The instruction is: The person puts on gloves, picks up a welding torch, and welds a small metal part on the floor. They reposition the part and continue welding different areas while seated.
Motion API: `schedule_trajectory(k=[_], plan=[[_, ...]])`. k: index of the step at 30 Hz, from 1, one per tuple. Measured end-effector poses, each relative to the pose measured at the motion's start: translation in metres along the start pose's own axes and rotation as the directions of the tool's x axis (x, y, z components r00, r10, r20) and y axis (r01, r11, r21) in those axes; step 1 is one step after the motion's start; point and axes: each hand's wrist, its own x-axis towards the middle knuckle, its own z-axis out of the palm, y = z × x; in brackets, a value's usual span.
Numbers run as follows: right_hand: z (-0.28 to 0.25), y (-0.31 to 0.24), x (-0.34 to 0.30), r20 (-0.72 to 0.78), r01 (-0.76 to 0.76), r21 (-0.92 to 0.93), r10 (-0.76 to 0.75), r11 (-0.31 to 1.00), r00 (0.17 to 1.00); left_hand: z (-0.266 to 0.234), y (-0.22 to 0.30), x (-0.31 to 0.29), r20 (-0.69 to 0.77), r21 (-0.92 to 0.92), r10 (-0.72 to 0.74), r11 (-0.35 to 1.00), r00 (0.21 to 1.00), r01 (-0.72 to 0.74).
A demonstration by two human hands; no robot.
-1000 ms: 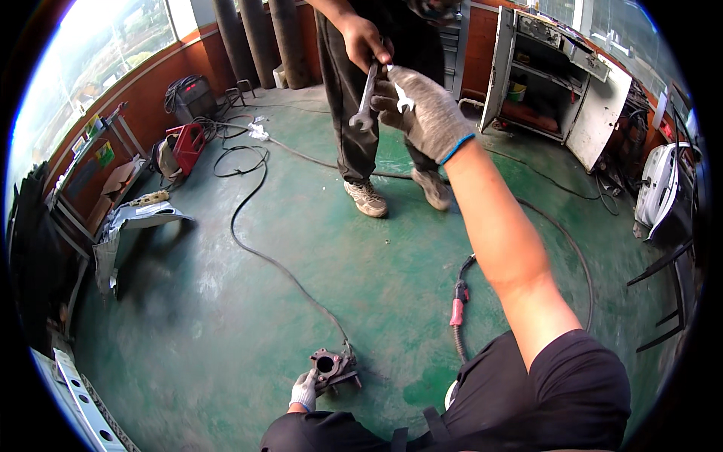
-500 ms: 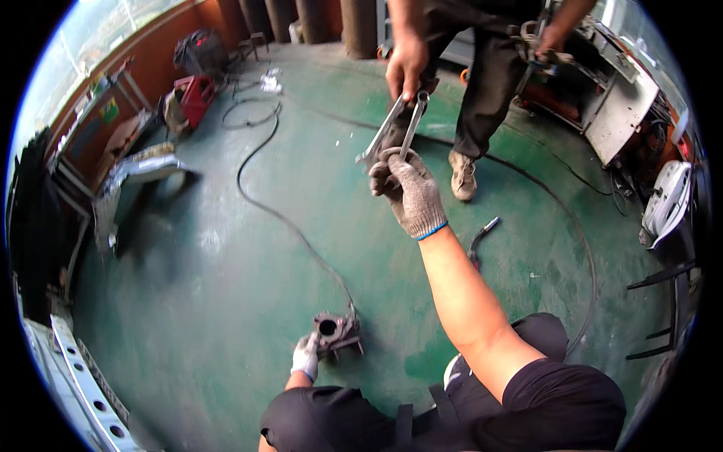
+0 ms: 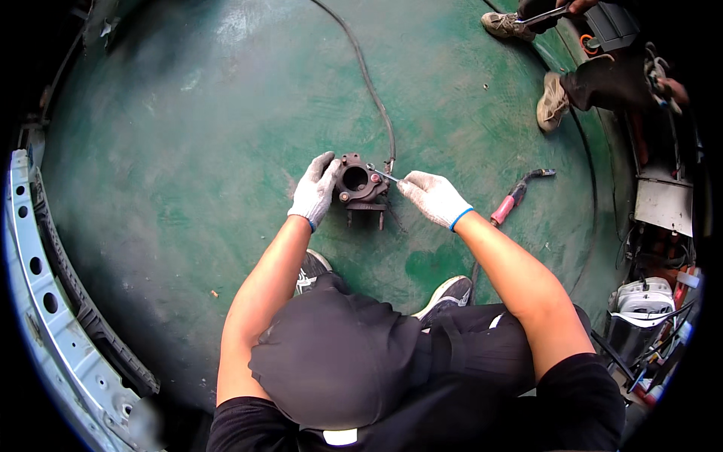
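Note:
A rusty dark metal housing (image 3: 360, 181) with a round bore and bolts on its flange stands on the green floor in front of me. My gloved left hand (image 3: 315, 187) grips its left side, fingers resting along the rim. In my gloved right hand (image 3: 434, 196) is a slim silver wrench (image 3: 388, 176), pinched near its end. The wrench's far end is at the upper right of the flange, beside a bolt; whether it is seated on one is too small to tell. A cable clamp (image 3: 389, 164) sits just behind the housing, partly hidden.
A welding torch (image 3: 515, 197) with a pink-red grip lies to the right. A black cable (image 3: 363, 64) runs back from the housing. At the upper right another person's shoes (image 3: 553, 102) show, with a wrench (image 3: 544, 15) in that person's hand. A perforated metal beam (image 3: 41, 279) lines the left.
My right hand has drawn back from the other person with a wrench and come down to the housing. The other person has kept a wrench. My view has tilted down.

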Motion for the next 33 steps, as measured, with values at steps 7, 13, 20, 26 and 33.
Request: schedule_trajectory(k=[7,13,20,26,33], plan=[[0.012,-0.009,-0.023,0.0,-0.246,-0.013,0.246,0.969,0.969,0.038,-0.017,0.003,-0.132,-0.183,0.028,0.982,0.991,-0.052],[0.015,-0.029,-0.03,0.119,-0.365,0.189,0.347,0.912,0.93,0.038,-0.018,0.003,-0.028,-0.234,0.075,0.969,0.997,-0.08],[0.021,-0.011,-0.024,0.233,-0.51,0.383,0.454,0.77,0.86,0.028,0.002,0.008,0.081,-0.193,0.023,0.981,0.996,-0.007],[0.029,-0.028,-0.021,0.385,-0.604,0.555,0.468,0.571,0.796,0.025,-0.007,0.012,0.105,-0.223,0.004,0.975,0.995,0.02],[0.007,0.009,-0.004,0.188,-0.289,-0.141,0.312,0.947,0.931,0.053,0.002,-0.022,-0.025,0.072,0.079,0.994,0.997,-0.077]])
